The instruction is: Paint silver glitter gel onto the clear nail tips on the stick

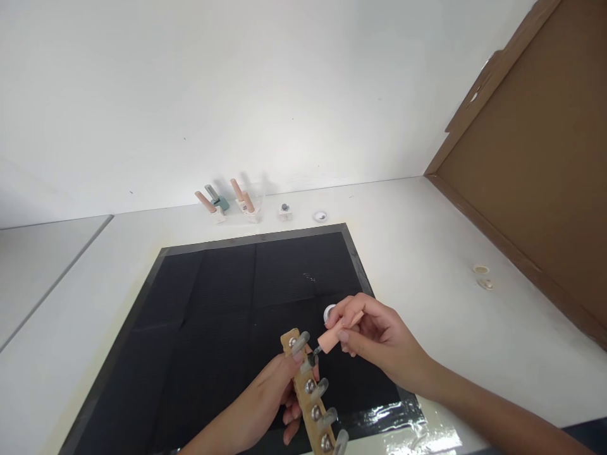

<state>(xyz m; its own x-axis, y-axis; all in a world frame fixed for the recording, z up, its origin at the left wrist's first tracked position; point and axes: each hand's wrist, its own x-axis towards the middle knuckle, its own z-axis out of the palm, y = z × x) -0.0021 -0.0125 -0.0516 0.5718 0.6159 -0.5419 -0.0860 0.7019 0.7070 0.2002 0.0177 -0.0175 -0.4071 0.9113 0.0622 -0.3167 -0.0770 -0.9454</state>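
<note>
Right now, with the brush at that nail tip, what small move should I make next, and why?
I'd probably draw the brush lightly toward the base of the second nail tip from the strip's far end. The right hand has the bristles there, the left hand grips the strip, and that tip looks dark at its end but paler near its base.

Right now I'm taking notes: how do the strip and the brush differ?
The strip is tan and carries nail tips; the brush has a peach handle. The left hand holds the strip, the right hand the brush. The strip looks longer than the brush. Both are in hand.
</note>
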